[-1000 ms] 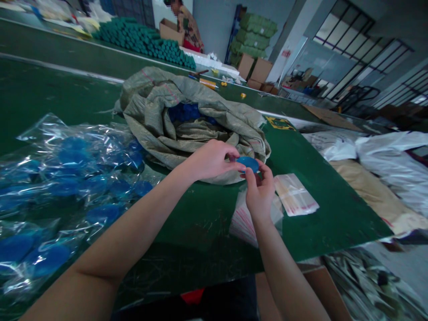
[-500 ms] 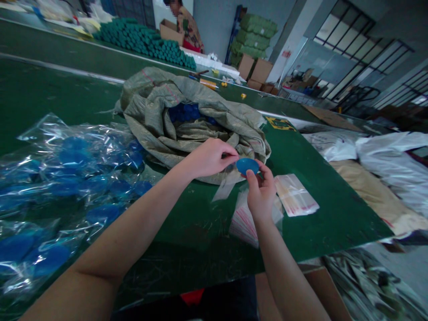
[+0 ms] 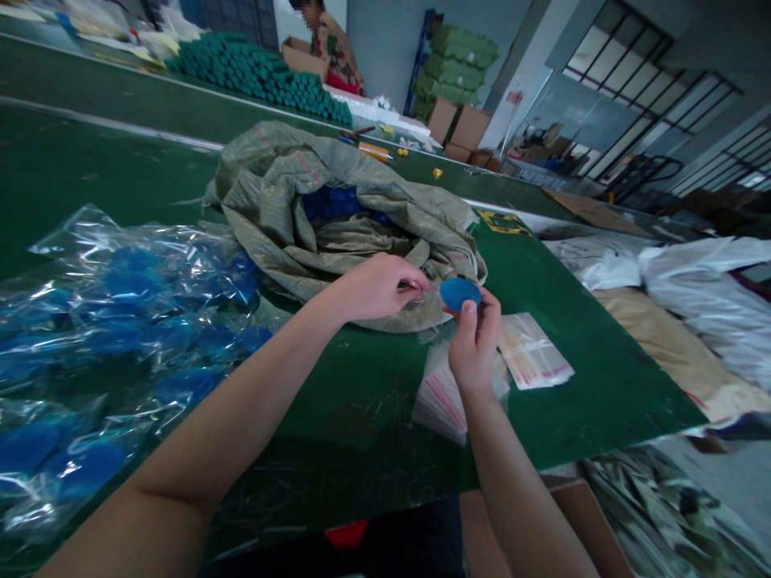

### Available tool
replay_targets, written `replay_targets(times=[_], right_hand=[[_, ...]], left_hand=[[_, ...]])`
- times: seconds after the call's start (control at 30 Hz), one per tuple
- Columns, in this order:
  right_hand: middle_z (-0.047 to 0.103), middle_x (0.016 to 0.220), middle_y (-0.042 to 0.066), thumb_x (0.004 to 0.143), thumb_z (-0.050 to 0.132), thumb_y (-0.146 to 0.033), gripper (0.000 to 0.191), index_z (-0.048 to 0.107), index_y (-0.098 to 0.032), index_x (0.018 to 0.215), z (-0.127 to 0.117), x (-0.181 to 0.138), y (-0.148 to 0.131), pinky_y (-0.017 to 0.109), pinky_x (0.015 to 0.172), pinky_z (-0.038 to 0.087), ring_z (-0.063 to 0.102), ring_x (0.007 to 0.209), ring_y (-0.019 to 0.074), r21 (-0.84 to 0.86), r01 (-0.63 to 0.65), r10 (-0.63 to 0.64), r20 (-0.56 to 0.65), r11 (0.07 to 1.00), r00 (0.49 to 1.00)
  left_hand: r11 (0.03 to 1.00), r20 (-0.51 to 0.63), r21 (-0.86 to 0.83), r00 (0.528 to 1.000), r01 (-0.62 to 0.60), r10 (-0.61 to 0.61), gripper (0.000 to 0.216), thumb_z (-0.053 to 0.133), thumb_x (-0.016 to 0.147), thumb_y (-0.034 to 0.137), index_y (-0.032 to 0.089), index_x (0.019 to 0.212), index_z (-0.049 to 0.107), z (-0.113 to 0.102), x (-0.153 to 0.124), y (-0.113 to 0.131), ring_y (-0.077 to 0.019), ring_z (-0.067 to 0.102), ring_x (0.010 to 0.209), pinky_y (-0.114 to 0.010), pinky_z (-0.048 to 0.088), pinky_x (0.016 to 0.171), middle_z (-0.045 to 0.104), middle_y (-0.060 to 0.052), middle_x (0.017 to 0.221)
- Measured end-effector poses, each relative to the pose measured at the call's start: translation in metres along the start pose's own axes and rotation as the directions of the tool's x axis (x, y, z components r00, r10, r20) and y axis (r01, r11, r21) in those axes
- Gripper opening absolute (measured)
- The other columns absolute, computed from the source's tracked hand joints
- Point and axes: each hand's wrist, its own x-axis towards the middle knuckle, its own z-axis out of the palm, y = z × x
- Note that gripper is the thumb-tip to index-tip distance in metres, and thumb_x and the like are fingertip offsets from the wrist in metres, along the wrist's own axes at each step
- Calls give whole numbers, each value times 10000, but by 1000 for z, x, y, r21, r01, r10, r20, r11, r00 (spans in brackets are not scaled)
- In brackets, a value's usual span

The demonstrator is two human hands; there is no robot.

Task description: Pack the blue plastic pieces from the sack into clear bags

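Note:
My right hand (image 3: 473, 345) pinches a round blue disc (image 3: 460, 294) at its fingertips, held up above the green table (image 3: 590, 377). My left hand (image 3: 377, 286) is closed beside it, fingers pinching a thin clear plastic bag (image 3: 417, 302) that is hard to make out. Both hands hover in front of a grey-green woven sack (image 3: 337, 217) that holds more blue discs (image 3: 334, 202). Under my right wrist lies a stack of clear bags with red strips (image 3: 442, 393), and another small stack of clear bags (image 3: 533, 349) lies just to its right.
A heap of bagged blue discs (image 3: 120, 321) covers the table's left side. Green rolls (image 3: 259, 72), cardboard boxes (image 3: 461, 124) and another person (image 3: 331, 40) are at the back. White and tan sacks (image 3: 675, 305) lie off the table's right edge.
My right hand lifted the blue disc a little up and to the right, away from my left hand. The left hand's clear bag no longer hangs down visibly.

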Motion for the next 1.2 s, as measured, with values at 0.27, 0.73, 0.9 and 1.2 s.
replay_targets(times=[0.27,0.73,0.9,1.2], right_hand=[[591,1107,111,961,495,-420,322,428,-233,1214,1,0,-8,296,630,571,701,759,172,-14,-57,58,78,998,995],[589,1156,107,790,696,-295,438,526,-203,1183,-6,4,-21,333,656,599,653,796,172,-269,15,11,94,963,995],[585,1138,106,775,663,-192,374,559,-198,1134,-7,5,-29,315,647,602,644,933,211,-316,126,-61,207,940,976],[599,1138,115,798,626,-140,338,596,-209,1127,-5,9,-36,378,707,628,618,1022,252,-311,237,-115,363,920,925]], left_hand=[[992,-91,114,995,59,-49,215,578,877,271,209,911,781,5,1,2,-165,678,748,-279,488,722,763,-49,857],[972,-239,131,957,198,-163,192,595,879,267,230,986,750,18,3,6,-162,682,786,-291,516,748,753,-33,863],[956,-277,156,940,250,-201,287,601,868,257,230,1139,692,21,1,9,-181,688,813,-313,522,780,749,-34,866],[916,-262,230,928,328,-266,191,560,884,304,200,866,720,22,0,12,-197,664,759,-320,506,725,715,-61,817]])
